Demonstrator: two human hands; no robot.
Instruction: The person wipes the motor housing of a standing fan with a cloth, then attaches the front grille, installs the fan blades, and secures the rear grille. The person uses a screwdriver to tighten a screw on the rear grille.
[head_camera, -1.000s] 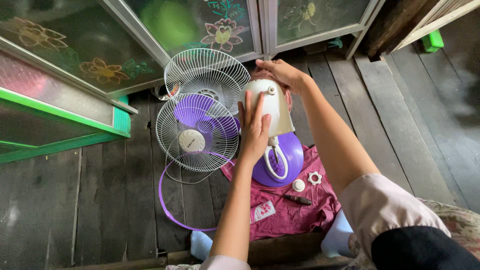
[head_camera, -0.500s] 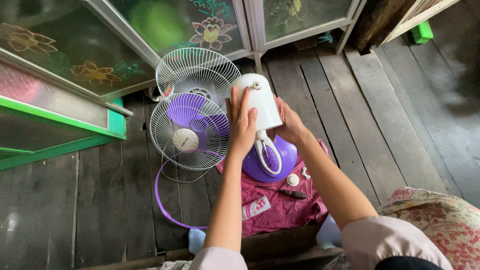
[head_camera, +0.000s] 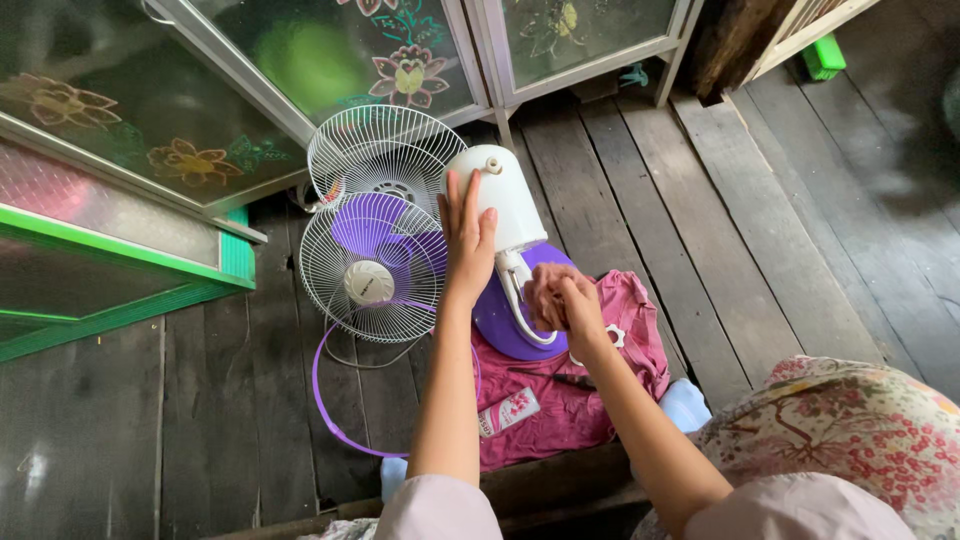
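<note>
On the dark plank floor, at the centre of the view, my left hand lies flat and open, fingers together, against the side of the white motor housing of a dismantled table fan, steadying it where it stands tilted on its white neck above the round purple base. My right hand is curled narrow around a small bundle of pink cloth beside the neck, just over the base; whether the fingers grip anything besides the cloth I cannot tell. I judge the step in hand to be wiping the fan body while it is apart, and the next move calls for keeping the housing braced with the flat palm so that the cloth can travel along the neck without tipping the stand. Beneath the base a magenta cloth is spread, bearing a white toothed nut, a dark-handled screwdriver and a small printed tube. Just left of the housing lie two white wire grilles, the purple blades showing through the nearer one, with a loose purple ring below them. Glass cabinet doors painted with flowers and a green-edged frame close the far side; my floral skirt fills the lower right corner.
</note>
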